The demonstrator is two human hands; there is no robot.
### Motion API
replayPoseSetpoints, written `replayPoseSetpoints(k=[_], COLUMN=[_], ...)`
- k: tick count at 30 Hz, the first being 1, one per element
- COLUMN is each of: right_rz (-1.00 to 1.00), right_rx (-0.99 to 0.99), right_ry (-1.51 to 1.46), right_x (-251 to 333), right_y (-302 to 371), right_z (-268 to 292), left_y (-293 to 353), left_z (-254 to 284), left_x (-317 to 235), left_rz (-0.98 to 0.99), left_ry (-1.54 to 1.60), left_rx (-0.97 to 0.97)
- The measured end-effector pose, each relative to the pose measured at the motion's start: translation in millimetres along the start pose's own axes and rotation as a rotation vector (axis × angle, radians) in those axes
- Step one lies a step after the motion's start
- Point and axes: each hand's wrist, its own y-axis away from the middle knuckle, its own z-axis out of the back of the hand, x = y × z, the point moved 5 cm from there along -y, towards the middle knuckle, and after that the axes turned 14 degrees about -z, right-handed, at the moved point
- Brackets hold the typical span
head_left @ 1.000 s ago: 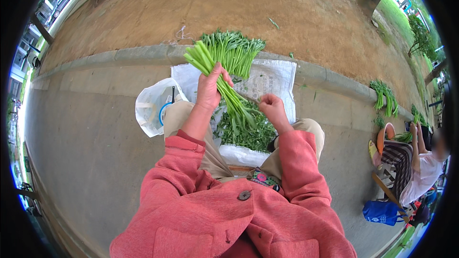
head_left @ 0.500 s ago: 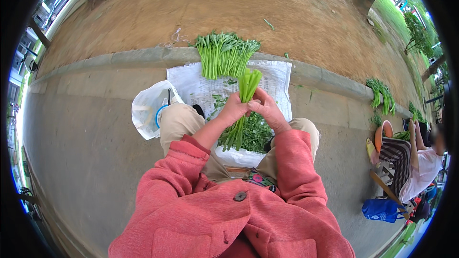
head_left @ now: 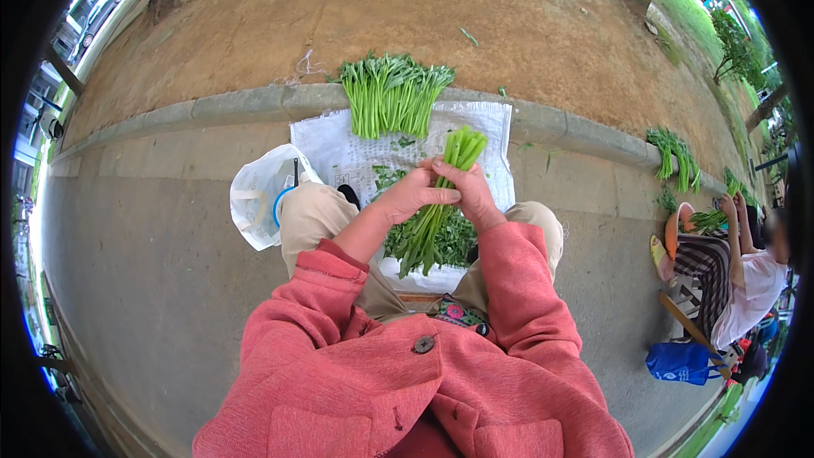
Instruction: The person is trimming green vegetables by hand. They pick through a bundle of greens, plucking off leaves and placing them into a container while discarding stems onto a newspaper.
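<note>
illegible print: white sack (head_left: 498,153), blue bag (head_left: 678,361)

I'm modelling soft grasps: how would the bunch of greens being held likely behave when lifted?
The bunch of greens may splay if loosened, as no tie shows. Its stem ends should stay fairly stiff, jutting out straight; the leafy tips probably flop, being thin and loosely spread.

I see bright-green stalks (head_left: 464,150), a coral-red jacket (head_left: 356,373) at six o'clock, dark-and-white striped cloth (head_left: 710,276) past three, a blue tote (head_left: 681,363) at four.
</note>
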Motion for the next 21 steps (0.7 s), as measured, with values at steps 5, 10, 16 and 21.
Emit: replayPoseSetpoints(k=[5, 10, 16, 21], right_rz=[0.060, 0.055, 0.055, 0.051], right_rx=[-0.038, -0.007, 0.013, 0.044], right_ry=[-0.260, -0.238, -0.254, -0.266], right_x=[15.4, 17.5, 14.2, 10.3], right_y=[4.0, 2.9, 2.8, 0.0], right_z=[12.7, 20.4, 20.3, 17.1], left_y=[5.1, 14.6, 16.6, 17.1], left_z=[28.4, 36.3, 17.8, 11.6], left_x=[-14.7, -17.7, -13.0, -9.9], left_rz=[-0.093, -0.173, -0.289, -0.319], left_ry=[-0.136, -0.408, -0.709, -0.702], left_rx=[-0.136, -0.175, -0.066, -0.062])
